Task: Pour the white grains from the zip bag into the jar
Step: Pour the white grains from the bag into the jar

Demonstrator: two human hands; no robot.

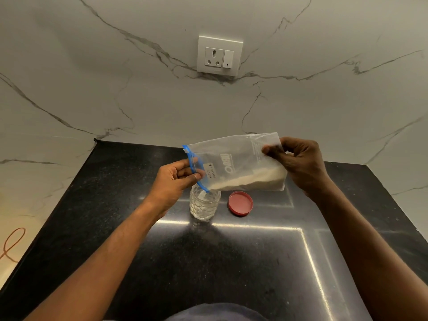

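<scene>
Two hands hold the bag [238,156] sideways above the counter [208,262], so pouring looks to be just under way. On the left, the left hand [176,179] pinches the blue zip [192,163] end between thumb and curled fingers, with the mouth's lower corner hanging right over the jar [204,205]. The jar stands upright and uncapped below that corner. A thin white trickle seems to drop into it, though how much has landed inside I cannot tell.

Next along the bag, a small handwritten label [212,170] reads "MILK POWDER", turned on its side. Beside it is a bold printed logo [228,162], also sideways and not clear enough to read. The fine print further right is too small.

Most grains [254,180] lie along the bag's low edge, heaped toward the closed end. The red lid [240,203] rests on the counter just right of the jar.

At the right, the right hand [301,165] grips the closed end. The next move likely calls for raising this end so the grains slide toward the mouth, keeping that corner over the jar.
</scene>
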